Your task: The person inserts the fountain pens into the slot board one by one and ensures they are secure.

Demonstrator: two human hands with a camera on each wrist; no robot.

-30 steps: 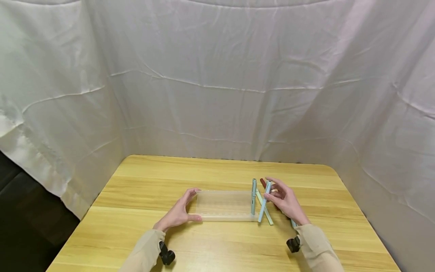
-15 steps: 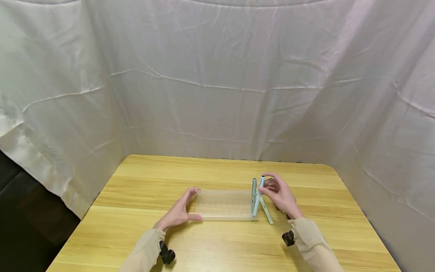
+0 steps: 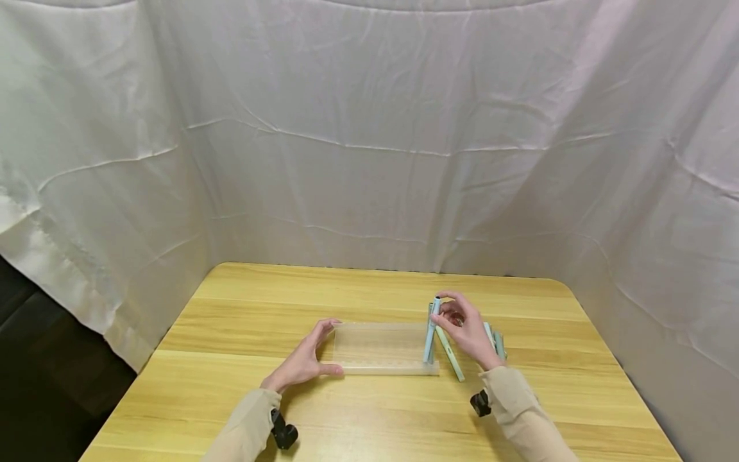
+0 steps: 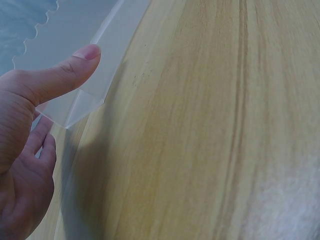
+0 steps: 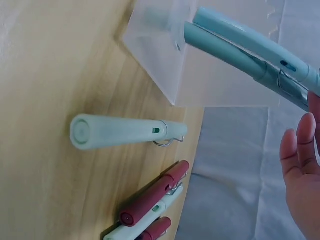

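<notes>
My left hand (image 3: 303, 364) grips the left end of a clear plastic pen stand (image 3: 375, 346). Its thumb lies along the front, and in the left wrist view the notched edge of the stand (image 4: 80, 25) shows above. Between thumb and fingers, my right hand (image 3: 469, 330) pinches a light blue pen (image 3: 432, 333), slightly tilted, at the stand's right end. Right beside it, a darker teal pen (image 5: 225, 52) stands in the holder, mostly hidden in the head view. Whether the light blue pen's lower end touches the stand, I cannot tell.
A pale green pen (image 3: 450, 355) lies on the wooden table (image 3: 369, 417) just right of the stand. Dark red pens (image 5: 155, 192) and a mint pen (image 5: 150, 217) lie beyond it, partly under my right hand in the head view. White curtains (image 3: 369, 141) surround the table.
My right hand has moved left with the light blue pen, from beside the stand to its right end next to the teal pen. My left hand stays put.
</notes>
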